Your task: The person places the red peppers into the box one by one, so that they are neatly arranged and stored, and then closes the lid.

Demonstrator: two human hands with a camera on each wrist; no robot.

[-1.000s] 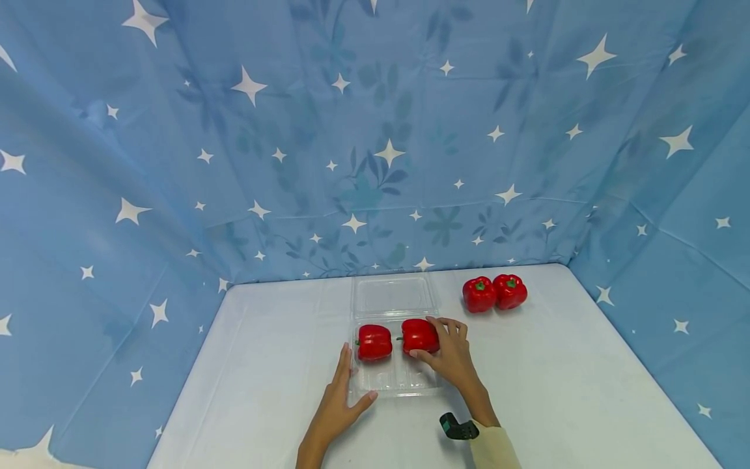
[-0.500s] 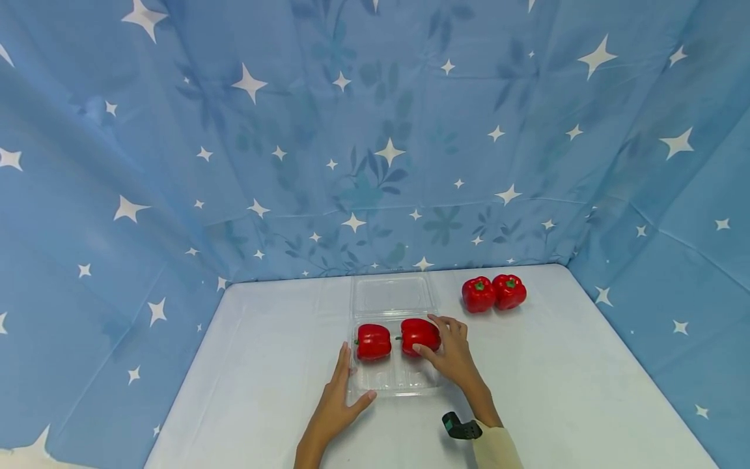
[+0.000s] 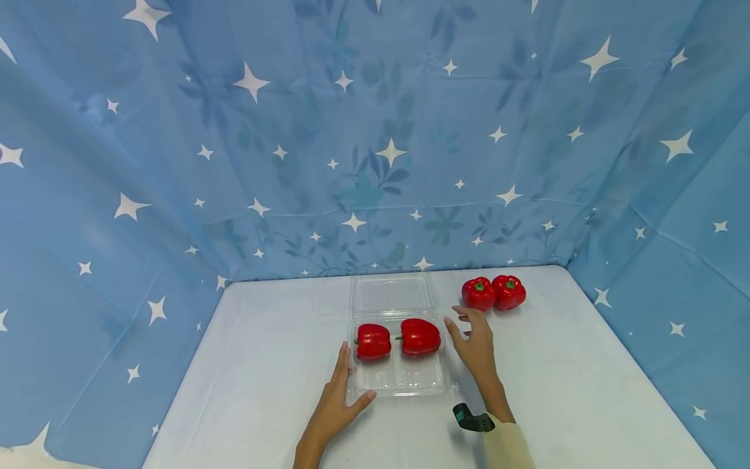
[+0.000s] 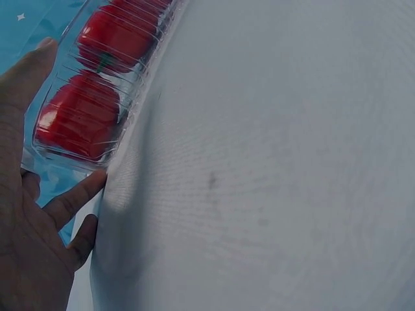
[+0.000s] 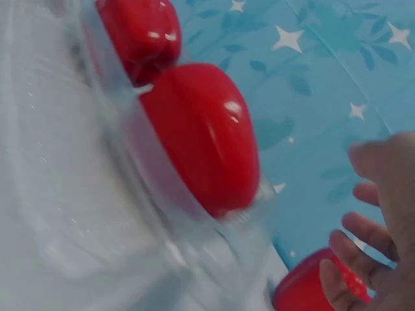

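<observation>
Blue cloth (image 3: 392, 98) printed with white stars and darker leaves is hanging behind and on both sides of a white-covered tabletop (image 3: 281, 339). Near the middle, one red bell pepper (image 3: 420, 337) is lying on its side in the tray, its green stem pointing left, its long axis running roughly left to right and its blunt end facing the right wall. Just left of it, a second bell pepper (image 3: 373, 342) is lying the same way, stem also pointing left. Both are occupying the rear part of one clear plastic clamshell container (image 3: 428, 379), whose lid (image 3: 392, 294) is lying folded back toward the cloth.

Of the two hands, the left hand (image 3: 335, 398) is lying alongside the container's front left corner, fingers extended, thumb spread wide, gripping nothing; how firmly it is touching the plastic, I cannot tell. The right hand (image 3: 477, 342) is hovering just beyond the right wall, fingers parted and loosely bent, holding nothing. Its wrist is wearing a black device (image 3: 473, 418) with a green patch, below which a pale sleeve (image 3: 508, 446) is showing.

Farther back on the right, two more peppers are standing side by side, a left one (image 3: 478, 294) and a right one (image 3: 509, 292), their green stems facing upward, making four altogether.
</observation>
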